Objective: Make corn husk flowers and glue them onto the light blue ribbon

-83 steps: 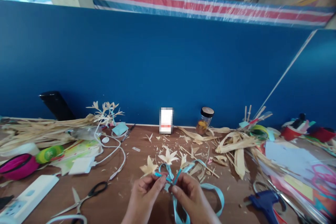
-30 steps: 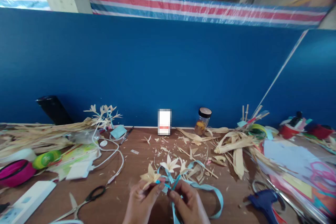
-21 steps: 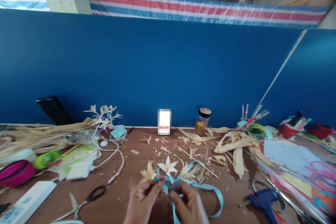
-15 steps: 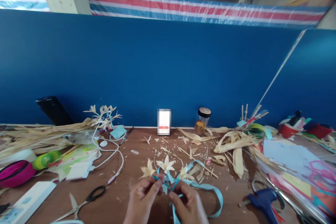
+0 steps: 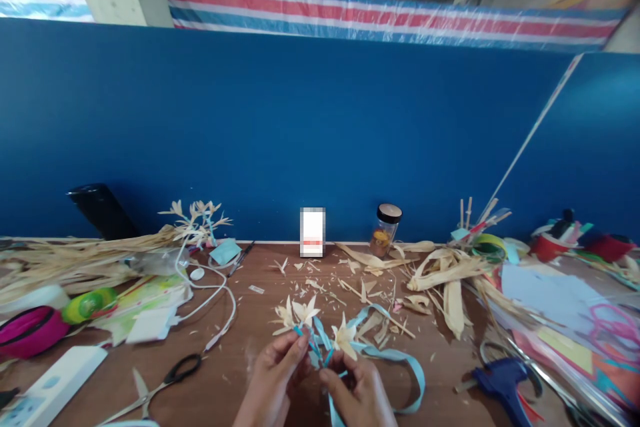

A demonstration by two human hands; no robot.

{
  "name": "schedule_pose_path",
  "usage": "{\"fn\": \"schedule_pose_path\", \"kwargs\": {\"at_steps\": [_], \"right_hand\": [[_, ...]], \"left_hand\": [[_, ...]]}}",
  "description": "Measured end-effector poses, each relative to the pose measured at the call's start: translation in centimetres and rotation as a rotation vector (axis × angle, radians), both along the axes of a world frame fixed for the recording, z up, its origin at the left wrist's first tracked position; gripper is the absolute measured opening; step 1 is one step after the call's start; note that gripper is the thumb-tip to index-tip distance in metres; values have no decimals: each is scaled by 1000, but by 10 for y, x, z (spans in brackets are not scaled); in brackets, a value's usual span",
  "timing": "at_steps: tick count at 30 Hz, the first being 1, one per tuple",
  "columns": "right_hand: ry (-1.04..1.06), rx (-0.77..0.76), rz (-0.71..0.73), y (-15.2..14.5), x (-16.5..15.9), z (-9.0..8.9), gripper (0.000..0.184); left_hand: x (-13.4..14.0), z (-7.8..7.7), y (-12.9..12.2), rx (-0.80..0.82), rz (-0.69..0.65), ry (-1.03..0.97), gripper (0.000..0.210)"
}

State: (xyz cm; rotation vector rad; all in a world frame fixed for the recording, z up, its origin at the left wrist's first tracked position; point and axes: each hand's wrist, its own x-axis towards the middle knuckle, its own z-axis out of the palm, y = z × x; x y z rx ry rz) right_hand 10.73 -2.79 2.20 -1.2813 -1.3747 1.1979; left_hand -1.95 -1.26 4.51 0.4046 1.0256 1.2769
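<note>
Near the front of the table, my left hand point(image 5: 281, 365) pinches the blue-wrapped stems point(image 5: 313, 343) of handmade husk flowers. Two cream flowers point(image 5: 304, 312) rise above its fingertips. My right hand point(image 5: 356, 383) is closed on the lower part of the same blue stems, and a third cream flower point(image 5: 345, 337) leans over its knuckles. Light blue ribbon point(image 5: 413, 373) loops out behind and right of my right hand, and a strand of it hangs below between the hands. The exact grip points are partly hidden by my fingers.
Open scissors point(image 5: 150, 397) and a white power strip point(image 5: 55, 383) lie left. A blue glue gun point(image 5: 503, 383) rests right. Dried husks point(image 5: 453, 280), scraps and a lidded jar point(image 5: 385, 232) are farther back. A blue partition point(image 5: 310, 127) bounds the table.
The flowers have shifted: the left pair sits closer together and the right flower stands more upright over my right hand. Both hands keep their hold, nearly in place.
</note>
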Motion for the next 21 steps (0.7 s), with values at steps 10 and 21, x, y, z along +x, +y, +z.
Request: {"fn": "schedule_pose_path", "kwargs": {"at_steps": [10,21], "right_hand": [[14,-7,9,0,1,0,30],[-46,-1,-9,0,0,6,16]], "left_hand": [[-2,0,0,15,-87,-21,21],[-1,-1,1,-44,-88,-109,21]]}}
